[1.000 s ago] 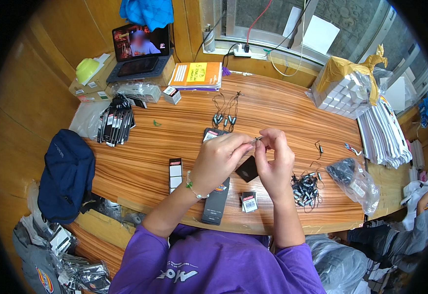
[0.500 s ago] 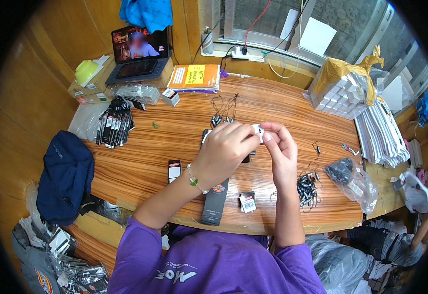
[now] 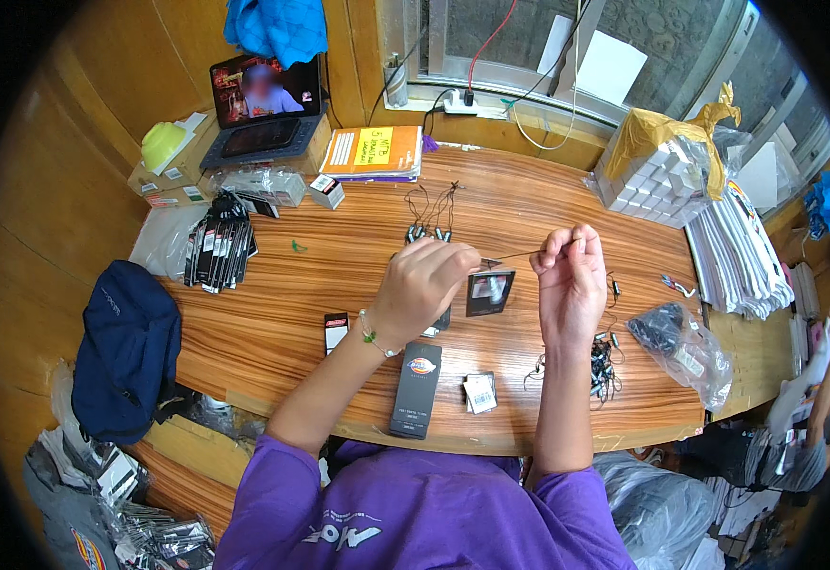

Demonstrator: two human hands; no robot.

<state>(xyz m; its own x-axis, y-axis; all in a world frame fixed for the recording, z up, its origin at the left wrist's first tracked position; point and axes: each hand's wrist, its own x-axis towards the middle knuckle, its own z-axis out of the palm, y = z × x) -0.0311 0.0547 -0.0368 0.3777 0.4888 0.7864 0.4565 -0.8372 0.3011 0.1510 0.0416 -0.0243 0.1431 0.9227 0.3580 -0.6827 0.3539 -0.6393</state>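
Note:
A thin dark cord (image 3: 521,254) runs stretched between my two hands above the table. My left hand (image 3: 426,290) pinches its left end near a small dark piece, and my right hand (image 3: 572,275) grips the other end with fingers closed. From the cord hangs a black hang tag (image 3: 489,293) with a pale picture panel. Partly covered by my left hand, more dark tags lie beneath it. Nearer me are a long dark grey tag (image 3: 417,389), a small stack of barcoded tags (image 3: 480,392) and a black-and-white tag (image 3: 337,333).
Looped cords (image 3: 431,214) lie beyond my hands, and a tangled cord pile (image 3: 605,369) sits to the right. Around the edges are a bagged black item (image 3: 683,353), wrapped white boxes (image 3: 657,176), a tag stack (image 3: 218,249), a tablet (image 3: 267,90) and a navy pouch (image 3: 128,350). Another person's arm (image 3: 825,375) shows at right.
My hands have moved apart, the right one rightward, drawing the cord out between them. The black tag now hangs in view below it. A nearby person's arm at right has shifted.

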